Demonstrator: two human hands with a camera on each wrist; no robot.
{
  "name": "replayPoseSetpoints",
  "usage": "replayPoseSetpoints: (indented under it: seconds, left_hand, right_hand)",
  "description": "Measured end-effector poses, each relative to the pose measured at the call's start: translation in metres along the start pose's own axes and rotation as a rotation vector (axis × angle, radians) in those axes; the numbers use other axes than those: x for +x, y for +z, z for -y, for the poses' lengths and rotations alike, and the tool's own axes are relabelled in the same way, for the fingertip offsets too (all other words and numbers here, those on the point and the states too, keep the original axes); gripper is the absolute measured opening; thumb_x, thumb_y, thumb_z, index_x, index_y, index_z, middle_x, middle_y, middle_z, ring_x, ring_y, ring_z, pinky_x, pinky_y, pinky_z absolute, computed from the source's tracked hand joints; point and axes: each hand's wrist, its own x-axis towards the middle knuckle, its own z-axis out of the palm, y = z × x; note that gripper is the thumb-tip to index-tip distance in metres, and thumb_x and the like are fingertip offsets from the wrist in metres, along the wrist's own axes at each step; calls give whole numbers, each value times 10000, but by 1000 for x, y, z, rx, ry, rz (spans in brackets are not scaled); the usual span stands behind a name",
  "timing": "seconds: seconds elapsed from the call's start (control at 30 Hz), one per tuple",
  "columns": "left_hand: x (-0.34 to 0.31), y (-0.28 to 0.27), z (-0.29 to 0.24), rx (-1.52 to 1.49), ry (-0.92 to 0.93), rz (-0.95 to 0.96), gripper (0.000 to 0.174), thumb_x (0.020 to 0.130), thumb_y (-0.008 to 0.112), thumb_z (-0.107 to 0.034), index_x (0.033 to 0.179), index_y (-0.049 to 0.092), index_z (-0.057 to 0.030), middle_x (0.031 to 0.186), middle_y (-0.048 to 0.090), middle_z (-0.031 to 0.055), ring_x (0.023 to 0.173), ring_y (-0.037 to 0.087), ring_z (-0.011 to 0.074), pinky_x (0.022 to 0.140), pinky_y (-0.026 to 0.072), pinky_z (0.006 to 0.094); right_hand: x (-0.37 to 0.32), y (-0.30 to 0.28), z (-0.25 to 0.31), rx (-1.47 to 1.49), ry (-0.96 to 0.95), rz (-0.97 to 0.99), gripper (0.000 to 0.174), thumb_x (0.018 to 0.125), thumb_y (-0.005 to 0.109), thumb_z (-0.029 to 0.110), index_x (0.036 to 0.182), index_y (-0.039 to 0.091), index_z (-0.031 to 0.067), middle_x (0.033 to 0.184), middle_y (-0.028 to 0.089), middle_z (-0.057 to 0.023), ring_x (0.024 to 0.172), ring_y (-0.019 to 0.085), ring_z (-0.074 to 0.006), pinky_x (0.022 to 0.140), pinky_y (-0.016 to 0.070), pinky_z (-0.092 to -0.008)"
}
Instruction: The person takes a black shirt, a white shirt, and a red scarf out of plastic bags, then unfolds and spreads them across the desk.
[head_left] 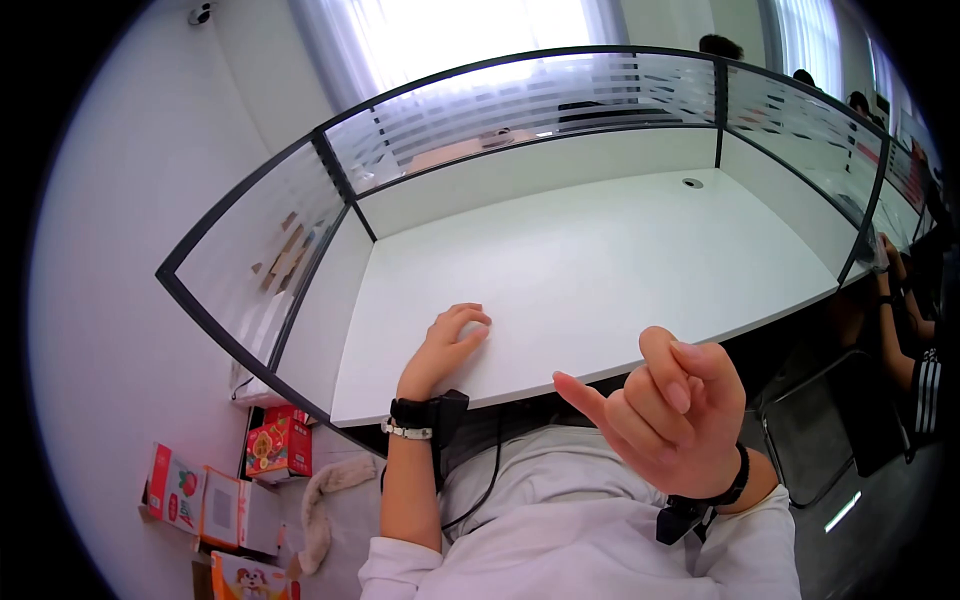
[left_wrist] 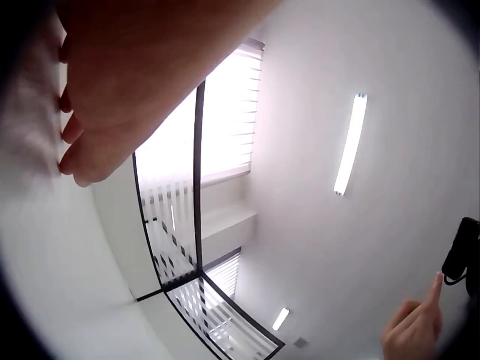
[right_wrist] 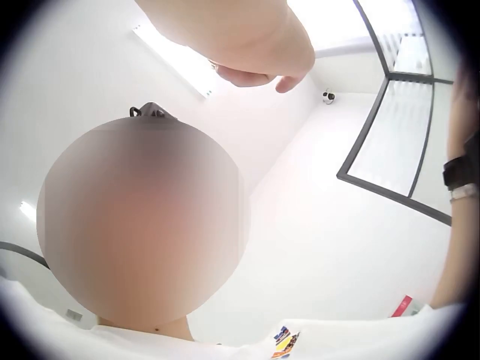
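My left hand [head_left: 450, 345] rests on the white desk [head_left: 560, 270] near its front left part, fingers loosely bent, with nothing in it. In the left wrist view that hand [left_wrist: 127, 90] looms large at the upper left. Raised in front of the desk's front edge, my right hand [head_left: 670, 415] has its palm side towards the head camera. Its little finger [head_left: 575, 392] sticks out to the left while the other fingers are curled in, and it holds nothing. Each wrist wears a black strap with a camera; a pale bracelet [head_left: 408, 431] circles the left one.
Low partitions with black frames [head_left: 345, 185] enclose the desk's back and sides. A cable hole [head_left: 692, 183] sits at the far right corner. Red boxes [head_left: 280, 446] and cartons stand on the floor at left. Another person's arm [head_left: 893, 290] shows at right, near a chair [head_left: 800, 450].
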Motion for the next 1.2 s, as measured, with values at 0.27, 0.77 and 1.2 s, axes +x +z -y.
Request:
replayPoseSetpoints:
  seconds: [0.27, 0.77, 1.2]
  left_hand:
    - [-1, 0, -4, -12, -25, -4, 213, 916, 589, -256, 1078, 640, -129, 1354, 528, 95, 1271, 451, 314, 1060, 365, 407]
    - [1, 1, 1, 18, 6, -20, 206, 910, 598, -239, 1062, 650, -110, 1329, 548, 121, 1257, 474, 319, 1066, 361, 396]
    - [2, 2, 3, 8, 17, 12, 212, 920, 586, -231, 1078, 638, -99, 1341, 533, 127, 1278, 451, 317, 1087, 328, 401]
  right_hand:
    - [-4, 24, -5, -647, -198, 18, 177, 818, 661, -65, 898, 558, 55, 969, 512, -88, 810, 542, -136, 896, 465, -341]
    - [-9, 18, -23, -1267, -1231, 721, 452, 934, 571, 330, 1344, 481, 160, 1085, 615, -218, 813, 696, -342, 623, 623, -381]
    - [-11, 16, -25, -1396, -1246, 708, 520, 895, 515, 105, 1386, 437, 255, 1115, 657, -107, 819, 689, -304, 664, 611, -382]
